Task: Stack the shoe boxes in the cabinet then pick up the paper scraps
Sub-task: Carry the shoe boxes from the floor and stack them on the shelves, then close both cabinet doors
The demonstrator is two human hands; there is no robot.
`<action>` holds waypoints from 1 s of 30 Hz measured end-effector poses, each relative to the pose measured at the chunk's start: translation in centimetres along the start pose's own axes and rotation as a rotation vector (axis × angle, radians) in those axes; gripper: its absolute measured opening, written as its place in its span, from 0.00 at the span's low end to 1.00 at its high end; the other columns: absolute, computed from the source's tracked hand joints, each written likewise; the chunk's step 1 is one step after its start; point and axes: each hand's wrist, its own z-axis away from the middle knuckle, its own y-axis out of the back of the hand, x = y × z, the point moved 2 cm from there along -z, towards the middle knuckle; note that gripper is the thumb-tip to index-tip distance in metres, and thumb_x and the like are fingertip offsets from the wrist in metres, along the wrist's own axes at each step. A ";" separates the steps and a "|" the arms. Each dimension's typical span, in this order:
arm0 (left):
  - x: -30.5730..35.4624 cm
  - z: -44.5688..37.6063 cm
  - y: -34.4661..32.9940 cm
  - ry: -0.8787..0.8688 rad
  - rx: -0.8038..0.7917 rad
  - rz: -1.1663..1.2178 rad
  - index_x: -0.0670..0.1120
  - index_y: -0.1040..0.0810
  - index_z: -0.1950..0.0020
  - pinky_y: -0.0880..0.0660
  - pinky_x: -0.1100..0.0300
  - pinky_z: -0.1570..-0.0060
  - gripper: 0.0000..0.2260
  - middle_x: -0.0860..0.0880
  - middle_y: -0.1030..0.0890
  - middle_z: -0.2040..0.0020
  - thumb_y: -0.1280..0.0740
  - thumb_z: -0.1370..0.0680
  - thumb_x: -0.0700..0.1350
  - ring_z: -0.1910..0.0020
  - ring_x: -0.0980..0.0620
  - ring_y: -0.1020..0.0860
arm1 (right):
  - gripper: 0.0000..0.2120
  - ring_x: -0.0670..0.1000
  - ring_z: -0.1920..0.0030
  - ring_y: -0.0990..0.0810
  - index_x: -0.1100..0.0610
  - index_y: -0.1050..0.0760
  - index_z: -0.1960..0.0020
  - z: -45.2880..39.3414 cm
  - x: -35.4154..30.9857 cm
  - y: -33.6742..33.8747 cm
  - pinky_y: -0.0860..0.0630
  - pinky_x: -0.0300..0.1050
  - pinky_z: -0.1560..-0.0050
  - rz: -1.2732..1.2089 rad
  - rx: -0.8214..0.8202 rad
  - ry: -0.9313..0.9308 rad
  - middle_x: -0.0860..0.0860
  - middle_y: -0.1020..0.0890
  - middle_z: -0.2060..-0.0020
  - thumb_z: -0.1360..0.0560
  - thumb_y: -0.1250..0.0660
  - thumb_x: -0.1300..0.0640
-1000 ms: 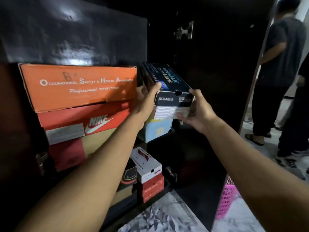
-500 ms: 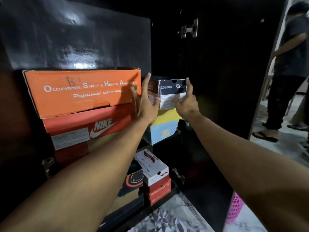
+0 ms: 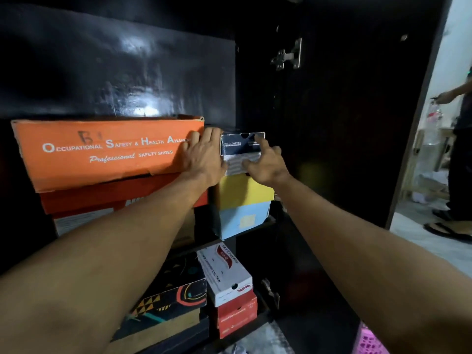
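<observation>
Box change noted: dark Skechers box (image 3: 242, 146), tilted in both grips a second earlier, sat level on yellow box (image 3: 242, 190) at 12 o'clock, left hand (image 3: 204, 159) flat beside it, right hand (image 3: 265, 162) spread, fingertips touching its front; placement nearly complete.

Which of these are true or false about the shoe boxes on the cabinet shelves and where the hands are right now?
1. The dark blue Skechers shoe box sits on a yellow-lidded light blue box. True.
2. The left hand is pressed against the white Skechers box. False: it rests by the dark blue box's left edge; the white Skechers box is on the lower shelf.
3. The large orange safety-shoes box lies on top of a red box. True.
4. The right hand holds a paper scrap. False: its spread fingers touch the dark blue box's front.
</observation>
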 end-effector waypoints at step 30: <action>6.3 0.3 7.0 0.083 0.019 0.142 0.53 0.28 0.31 0.29 0.52 0.44 0.26 0.49 0.30 0.36 0.28 0.28 0.56 0.38 0.45 0.29 | 0.15 0.45 0.54 0.16 0.51 0.22 0.46 -0.6 -3.0 27.6 0.18 0.45 0.47 -0.781 0.458 0.423 0.45 0.15 0.56 0.29 0.30 0.65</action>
